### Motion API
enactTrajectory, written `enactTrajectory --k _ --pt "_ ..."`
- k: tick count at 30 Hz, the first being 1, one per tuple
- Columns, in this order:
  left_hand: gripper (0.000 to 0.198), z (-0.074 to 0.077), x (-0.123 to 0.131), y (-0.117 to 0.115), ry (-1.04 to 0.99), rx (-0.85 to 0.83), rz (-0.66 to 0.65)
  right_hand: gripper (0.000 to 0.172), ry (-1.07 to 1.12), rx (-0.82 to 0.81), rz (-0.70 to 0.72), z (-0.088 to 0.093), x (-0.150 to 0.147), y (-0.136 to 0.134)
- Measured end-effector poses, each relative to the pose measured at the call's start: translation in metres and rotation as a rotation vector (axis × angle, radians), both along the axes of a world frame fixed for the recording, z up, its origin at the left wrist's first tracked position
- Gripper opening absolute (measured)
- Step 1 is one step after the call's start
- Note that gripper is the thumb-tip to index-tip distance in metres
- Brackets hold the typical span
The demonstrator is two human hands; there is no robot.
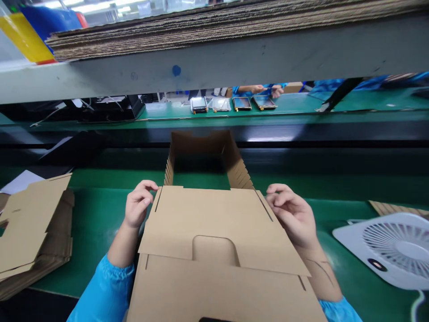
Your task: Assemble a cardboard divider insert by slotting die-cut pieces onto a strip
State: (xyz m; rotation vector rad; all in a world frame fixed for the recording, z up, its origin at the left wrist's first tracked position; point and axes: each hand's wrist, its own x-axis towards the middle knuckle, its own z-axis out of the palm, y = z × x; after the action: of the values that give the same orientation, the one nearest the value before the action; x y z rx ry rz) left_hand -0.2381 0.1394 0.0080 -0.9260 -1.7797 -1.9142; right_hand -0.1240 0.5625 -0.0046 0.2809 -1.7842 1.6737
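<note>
Cardboard box blank (pixel 214 223), brown and die-cut, fills the centre and lower middle of the frame, lying on the green bench (pixel 97 214) between the two hands. Its near panels are flat, with a rounded tab cut-out in the middle; its far end stands folded up into low walls with toothed side edges, around a patch of bare bench. The left hand (pixel 138 203), left of centre, sits at the blank's left edge beside a slit, fingers curled and thumb and forefinger drawn close at the cardboard; whether it truly pinches the edge I cannot tell. The right hand (pixel 293 213), right of centre, rests against the blank's right edge, fingers loosely bent and partly open, gripping nothing clearly. Both forearms come up from the bottom edge in blue sleeves.

At the far left lies a stack of flat cardboard blanks (pixel 31 232). At the lower right sits a white fan (pixel 392 248). Across the top runs a grey shelf (pixel 234 58) loaded with corrugated sheets (pixel 217 22). Beyond it, upper centre, another person's hands (pixel 268 89) work near several small screens (pixel 231 103).
</note>
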Motion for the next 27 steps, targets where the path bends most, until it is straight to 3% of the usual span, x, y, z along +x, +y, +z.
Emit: enactTrajectory --k 2,7,12,21,27 --pt "0.041 0.000 0.000 -0.003 0.038 -0.036 -0.026 0.021 0.007 -0.010 0.015 0.000 0.000 -0.004" --pt "0.031 0.005 0.003 -0.005 0.098 -0.131 -0.023 0.027 -0.007 0.081 -0.041 0.001 0.002 -0.009" --pt "0.030 0.002 0.002 -0.004 0.065 -0.152 0.015 0.009 -0.074 -0.009 -0.046 0.001 0.003 -0.007" --pt "0.031 -0.012 -0.006 0.002 -0.020 -0.162 0.301 0.016 -0.159 -0.042 -0.085 -0.010 -0.008 -0.004" --pt "0.025 -0.014 -0.004 0.006 -0.031 -0.169 0.309 0.024 -0.199 -0.130 -0.133 -0.018 -0.013 -0.002"
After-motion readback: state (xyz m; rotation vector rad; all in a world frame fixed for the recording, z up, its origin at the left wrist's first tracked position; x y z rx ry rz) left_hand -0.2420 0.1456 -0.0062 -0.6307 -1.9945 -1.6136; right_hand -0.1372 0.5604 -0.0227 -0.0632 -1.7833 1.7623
